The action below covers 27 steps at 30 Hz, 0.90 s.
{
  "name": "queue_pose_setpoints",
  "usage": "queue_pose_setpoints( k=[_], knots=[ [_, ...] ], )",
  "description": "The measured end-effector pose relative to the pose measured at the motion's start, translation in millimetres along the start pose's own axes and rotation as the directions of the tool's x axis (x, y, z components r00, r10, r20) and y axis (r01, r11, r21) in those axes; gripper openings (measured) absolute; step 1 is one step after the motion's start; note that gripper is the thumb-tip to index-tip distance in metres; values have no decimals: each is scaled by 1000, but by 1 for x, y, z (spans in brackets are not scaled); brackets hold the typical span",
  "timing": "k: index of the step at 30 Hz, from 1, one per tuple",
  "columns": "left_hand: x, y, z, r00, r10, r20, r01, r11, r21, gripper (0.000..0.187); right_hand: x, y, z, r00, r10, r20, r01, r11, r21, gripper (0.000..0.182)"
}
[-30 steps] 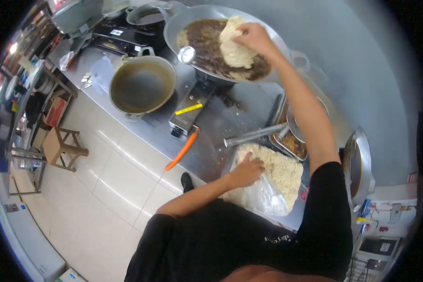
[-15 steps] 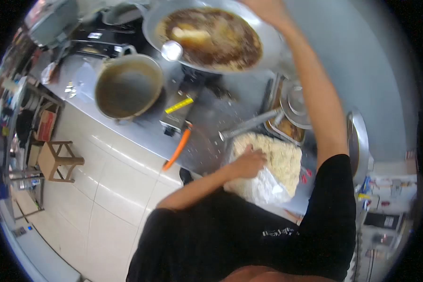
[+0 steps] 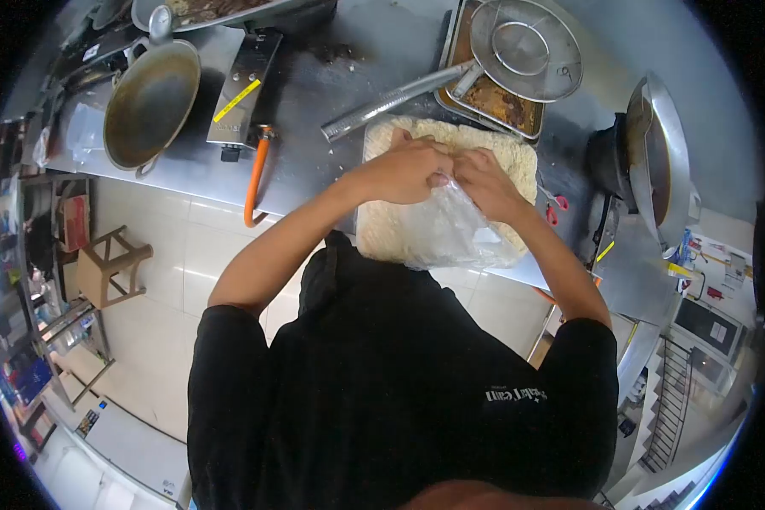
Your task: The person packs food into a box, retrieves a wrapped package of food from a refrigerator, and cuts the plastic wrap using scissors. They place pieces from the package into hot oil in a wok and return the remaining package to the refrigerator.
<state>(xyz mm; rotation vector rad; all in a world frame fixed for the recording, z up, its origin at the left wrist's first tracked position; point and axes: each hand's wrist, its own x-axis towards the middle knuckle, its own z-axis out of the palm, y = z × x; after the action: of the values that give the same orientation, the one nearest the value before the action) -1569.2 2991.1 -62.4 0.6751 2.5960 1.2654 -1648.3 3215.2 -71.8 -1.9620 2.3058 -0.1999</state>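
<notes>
A clear plastic bag (image 3: 450,225) filled with pale, rough-textured food (image 3: 382,229) lies at the counter's front edge, close to my body. My left hand (image 3: 404,170) is closed on the bag's upper middle, pinching loose plastic between thumb and fingers. Right beside it, my right hand (image 3: 487,183) has bent fingers gripping the same plastic, its fingertips meeting the left ones. Crinkled film hangs below both hands toward my shirt. The exact edge of the bag between the fingers is hidden.
Behind the bag, a round strainer (image 3: 561,81) rests over a metal tray (image 3: 506,110). A perforated metal handle (image 3: 391,100) points left. Left are a burner (image 3: 240,93), its orange hose (image 3: 257,183) and an empty pan (image 3: 153,106). Red-handled scissors (image 3: 554,211) and a large wok (image 3: 667,161) are right.
My right hand has come down from the wok of brown liquid to the bag, joining my left. The view has shifted, leaving only part of that wok at the top edge.
</notes>
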Motion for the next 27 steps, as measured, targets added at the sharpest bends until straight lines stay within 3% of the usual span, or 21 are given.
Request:
queue_pose_setpoints(
  k=[2, 4, 12, 20, 24, 26, 27],
  knots=[
    [-3, 6, 1, 998, 4, -58, -4, 1000, 0, 6, 6, -8, 8, 979, 196, 53, -200, 893, 403, 30],
    [-5, 12, -1, 998, -5, -67, 5, 1000, -3, 4, 19, -16, 14, 971, 219, 94, -234, 804, 546, 31],
    [-14, 19, -8, 1000, -22, 2, 22, 998, 51, 2, 85, -34, 39, 998, 12, 65, -55, 704, 708, 35],
    [-14, 28, -19, 995, -72, 62, 67, 994, 82, 3, 114, -29, 54, 997, -24, 78, -50, 581, 813, 41],
    [-20, 27, -24, 994, -101, 33, 97, 989, 109, 2, 90, -10, 48, 994, 15, 104, -102, 378, 920, 43],
    [-21, 24, -25, 996, -92, -6, 92, 989, 113, 3, 79, -1, 52, 997, -68, 29, 10, 511, 859, 45],
    [-22, 21, -24, 997, -70, -38, 74, 991, 113, 3, 75, 9, 67, 950, -247, -191, 313, 744, 591, 46]
  ],
)
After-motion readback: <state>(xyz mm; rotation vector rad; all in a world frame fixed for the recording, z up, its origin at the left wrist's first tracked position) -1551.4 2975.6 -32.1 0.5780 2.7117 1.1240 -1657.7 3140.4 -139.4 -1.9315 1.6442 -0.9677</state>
